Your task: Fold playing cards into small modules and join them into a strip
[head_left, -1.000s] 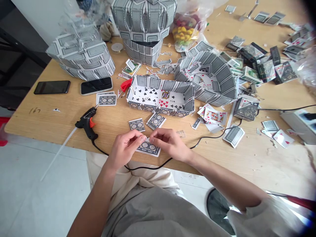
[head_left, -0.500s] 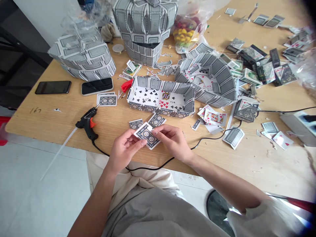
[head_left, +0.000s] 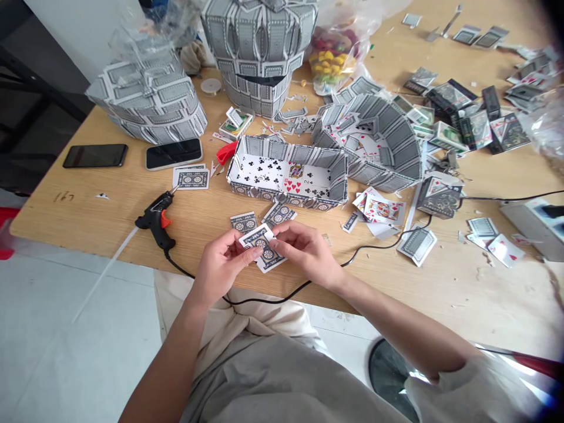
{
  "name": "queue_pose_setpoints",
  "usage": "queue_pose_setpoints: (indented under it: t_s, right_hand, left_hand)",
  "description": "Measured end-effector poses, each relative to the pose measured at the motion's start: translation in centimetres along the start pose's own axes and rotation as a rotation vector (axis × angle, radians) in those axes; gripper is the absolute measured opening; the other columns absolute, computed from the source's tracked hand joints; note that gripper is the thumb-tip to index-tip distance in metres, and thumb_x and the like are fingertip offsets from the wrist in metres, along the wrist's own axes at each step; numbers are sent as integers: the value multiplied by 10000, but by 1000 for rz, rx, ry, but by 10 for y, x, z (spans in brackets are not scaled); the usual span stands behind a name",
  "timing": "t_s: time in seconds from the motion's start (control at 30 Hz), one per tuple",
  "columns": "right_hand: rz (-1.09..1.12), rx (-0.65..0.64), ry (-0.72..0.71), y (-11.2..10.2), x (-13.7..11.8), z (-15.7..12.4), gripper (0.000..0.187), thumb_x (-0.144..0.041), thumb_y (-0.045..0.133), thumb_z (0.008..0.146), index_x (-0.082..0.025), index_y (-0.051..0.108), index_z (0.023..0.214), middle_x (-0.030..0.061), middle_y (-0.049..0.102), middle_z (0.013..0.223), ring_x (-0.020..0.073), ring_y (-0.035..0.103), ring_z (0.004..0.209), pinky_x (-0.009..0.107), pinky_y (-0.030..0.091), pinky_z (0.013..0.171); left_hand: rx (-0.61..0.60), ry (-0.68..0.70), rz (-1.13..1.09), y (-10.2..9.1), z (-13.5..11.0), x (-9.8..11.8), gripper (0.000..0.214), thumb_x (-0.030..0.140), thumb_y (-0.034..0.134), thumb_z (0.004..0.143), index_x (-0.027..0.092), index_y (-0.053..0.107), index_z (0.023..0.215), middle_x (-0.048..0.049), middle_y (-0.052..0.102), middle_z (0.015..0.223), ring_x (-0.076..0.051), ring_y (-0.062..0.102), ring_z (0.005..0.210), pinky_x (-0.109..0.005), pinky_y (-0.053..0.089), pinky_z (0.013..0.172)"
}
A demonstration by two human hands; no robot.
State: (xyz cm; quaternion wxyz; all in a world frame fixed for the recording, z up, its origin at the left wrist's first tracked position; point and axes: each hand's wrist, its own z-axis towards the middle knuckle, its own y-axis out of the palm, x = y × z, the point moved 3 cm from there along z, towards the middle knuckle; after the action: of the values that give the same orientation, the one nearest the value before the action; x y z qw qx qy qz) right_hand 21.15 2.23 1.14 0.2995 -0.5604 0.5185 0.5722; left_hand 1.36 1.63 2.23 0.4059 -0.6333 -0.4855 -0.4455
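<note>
My left hand (head_left: 222, 264) and my right hand (head_left: 306, 252) both pinch a grey patterned playing card (head_left: 263, 248), held back-up just above the table's near edge. The card is creased, with a corner turned up between my fingertips. Two folded cards (head_left: 264, 218) lie on the wood right behind my hands. A rectangular tray built from cards (head_left: 287, 174) stands further back, its floor showing clubs and hearts faces. A black glue gun (head_left: 155, 220) with an orange trigger lies to the left of my left hand.
Two phones (head_left: 132, 154) lie at the left. Large card-built structures (head_left: 150, 100) stand at the back, with a curved one (head_left: 374, 138) on the right. A black cable (head_left: 379, 244) crosses the table near my right wrist. Card boxes and loose cards (head_left: 467, 117) litter the right side.
The card was flat on the table under my fingers; both hands lifted it and tilted it, and now fold a corner of it between the fingertips.
</note>
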Motion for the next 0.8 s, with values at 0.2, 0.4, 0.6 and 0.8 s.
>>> queue_pose_setpoints:
  t_s: [0.2,0.4,0.6,0.8]
  right_hand:
    - [-186,61,-161,-4,-6,-2,218,-405,818,937,-201,805,1011,60,749,931,188,661,859,327,539,767]
    - [-220,-19,-225,-1,-10,-9,185,-286,759,979,-202,807,1137,48,751,910,153,648,770,297,547,706]
    - [-156,-44,-354,1,-9,-11,280,-174,893,861,-229,834,1130,64,818,1035,169,758,875,291,647,806]
    - [-162,10,-391,-3,-11,-11,237,-176,912,846,-241,864,1069,63,850,987,183,805,879,278,678,810]
  left_hand:
    - [106,201,84,-4,-1,2,212,375,860,878,197,748,857,-6,681,792,-159,646,737,-259,529,668]
    - [307,755,559,-8,-12,16,114,158,800,925,256,806,866,-2,680,818,-130,646,713,-242,507,646]
    - [366,947,650,-3,-18,22,270,-2,799,877,236,802,1003,-2,712,862,-107,673,716,-213,530,667]
    - [108,773,361,-4,-15,12,420,79,884,834,248,761,1198,-36,803,1032,-176,757,895,-274,612,802]
